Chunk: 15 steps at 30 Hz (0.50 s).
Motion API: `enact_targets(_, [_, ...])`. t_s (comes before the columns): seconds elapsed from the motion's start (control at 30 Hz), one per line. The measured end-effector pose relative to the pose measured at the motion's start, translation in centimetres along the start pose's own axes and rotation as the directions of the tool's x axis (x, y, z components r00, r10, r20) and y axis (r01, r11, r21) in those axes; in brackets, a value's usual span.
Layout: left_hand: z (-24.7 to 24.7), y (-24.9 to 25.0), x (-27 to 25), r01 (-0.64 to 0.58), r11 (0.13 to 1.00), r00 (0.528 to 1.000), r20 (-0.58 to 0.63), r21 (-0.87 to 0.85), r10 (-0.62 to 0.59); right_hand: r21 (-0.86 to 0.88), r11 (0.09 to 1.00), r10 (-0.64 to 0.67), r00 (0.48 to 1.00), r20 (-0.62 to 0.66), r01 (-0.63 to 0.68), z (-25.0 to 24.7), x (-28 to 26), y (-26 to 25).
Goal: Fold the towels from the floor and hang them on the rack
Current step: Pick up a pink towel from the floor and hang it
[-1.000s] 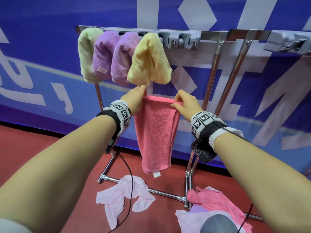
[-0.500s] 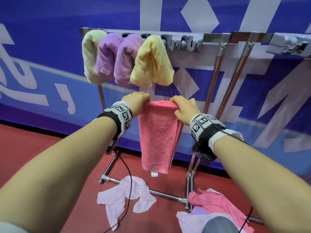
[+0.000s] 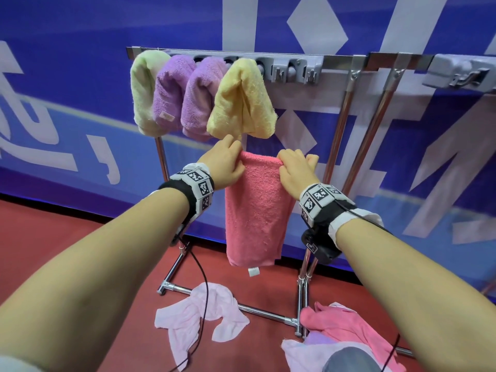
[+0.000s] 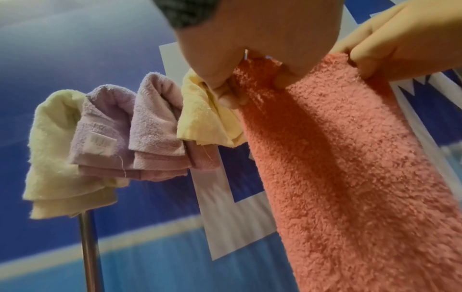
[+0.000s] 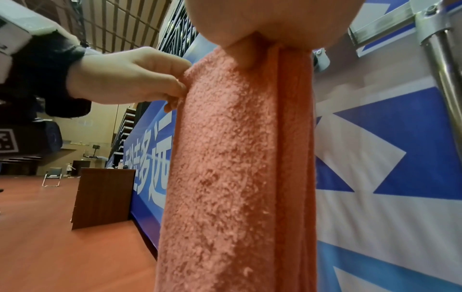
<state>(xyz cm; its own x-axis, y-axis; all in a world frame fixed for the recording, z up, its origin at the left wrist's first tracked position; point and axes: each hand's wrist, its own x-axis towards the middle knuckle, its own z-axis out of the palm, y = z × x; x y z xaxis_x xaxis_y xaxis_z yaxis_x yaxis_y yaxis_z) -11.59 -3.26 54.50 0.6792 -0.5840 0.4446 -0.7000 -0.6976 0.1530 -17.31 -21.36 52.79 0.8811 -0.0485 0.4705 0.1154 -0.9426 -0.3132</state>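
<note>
1. Holding the folded pink towel point(image 3: 255, 210) up by its top edge, you have one hand at each top corner.
2. Your left hand point(image 3: 224, 163) pinches the top left corner. In the left wrist view your thumb and curled fingers point(image 4: 282, 79) squeeze the cloth between them.
3. Your right hand point(image 3: 294, 171) holds the top right corner. The fingers curl over the top edge, and the thumb presses on the front of the towel.
4. The pink towel hangs straight down in front of the rack point(image 3: 335, 63), below its top bar and not yet on it. A small white tag point(image 3: 253, 271) hangs from its bottom edge.
5. Your left fingers are just under the bottom tip of the yellow towel point(image 3: 241, 103). You cannot tell if they touch it.
6. Four folded towels hang side by side on the left part of the rack bar: a green towel point(image 3: 142, 92), a purple towel with a tag point(image 3: 171, 92), a second purple towel point(image 3: 201, 98), and then the yellow one.
7. On the red floor point(image 3: 53, 251) by the rack's feet lies a crumpled pale pink towel point(image 3: 198, 315).
8. Near your right arm, a heap of towels point(image 3: 343, 331) lies on the floor, with a bright pink one on top.
</note>
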Motion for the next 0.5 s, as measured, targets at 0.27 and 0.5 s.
enact_targets(0.27, [-0.1, -0.3, 0.2, -0.051, 0.999, 0.998, 0.032, -0.010, 0.051, -0.042, 0.998, -0.042, 0.999, 0.035, 0.044, -0.6, -0.8, 0.5])
enact_targets(0.5, [-0.1, 0.3, 0.6, -0.039, 0.987, 0.994, -0.103, -0.159, 0.022, -0.116, 0.965, -0.228, 0.971, 0.064, 0.234, -1.0, -0.7, -1.3])
